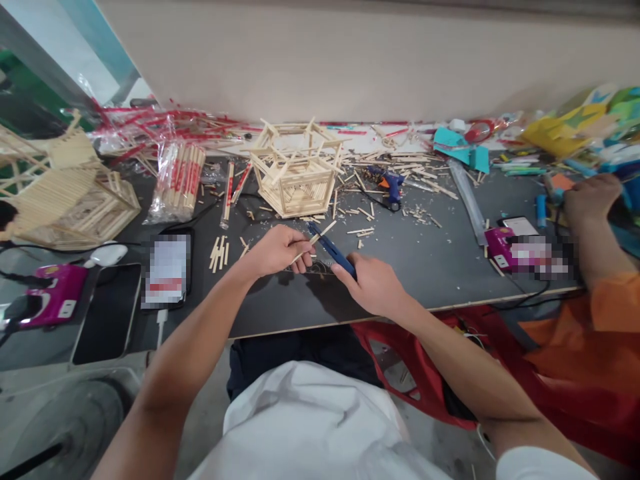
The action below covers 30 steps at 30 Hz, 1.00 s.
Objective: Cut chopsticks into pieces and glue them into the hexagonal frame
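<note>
Between the fingers of my left hand is a thin wooden stick, its free end pointing up and right. My right hand is closed round a dark blue cutting tool, whose tip lies close to the stick; whether the two touch is hard to tell. Just beyond my hands stands an open framework of wooden sticks. Several short stick pieces lie on the dark table to the left of my left hand.
Wrapped chopsticks, two phones and a purple power socket are on the left. A blue glue gun lies behind my right hand among scraps. Another person's hand is at the far right.
</note>
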Motion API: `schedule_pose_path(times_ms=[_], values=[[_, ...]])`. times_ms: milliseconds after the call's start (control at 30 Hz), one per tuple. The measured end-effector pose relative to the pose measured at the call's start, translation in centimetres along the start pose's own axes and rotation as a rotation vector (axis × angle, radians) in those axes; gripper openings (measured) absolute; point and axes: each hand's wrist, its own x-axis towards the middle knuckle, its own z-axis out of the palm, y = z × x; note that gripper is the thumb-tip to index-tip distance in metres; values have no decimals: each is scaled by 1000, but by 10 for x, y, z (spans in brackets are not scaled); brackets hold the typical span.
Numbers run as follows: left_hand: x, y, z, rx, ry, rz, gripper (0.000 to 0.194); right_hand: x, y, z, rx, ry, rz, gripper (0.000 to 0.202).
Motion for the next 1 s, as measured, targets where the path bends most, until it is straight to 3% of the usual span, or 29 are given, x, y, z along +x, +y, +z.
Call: schedule_pose_path(times_ms=[333, 567, 733, 867, 1000], values=[[2, -1, 0, 29, -18, -13, 26, -1, -2, 6, -61, -9, 34, 61], [1, -6, -17, 150, 145, 62, 25, -4, 19, 9, -76, 44, 129, 54], [8, -19, -21, 559, 400, 205, 26, -17, 47, 14, -83, 251, 218, 54], [12, -21, -15, 895, 359, 200, 34, -21, 77, 23, -171, 481, 317, 58], [12, -20, -13, 971, 301, 182, 35, -21, 105, 37, -254, 582, 443, 63]])
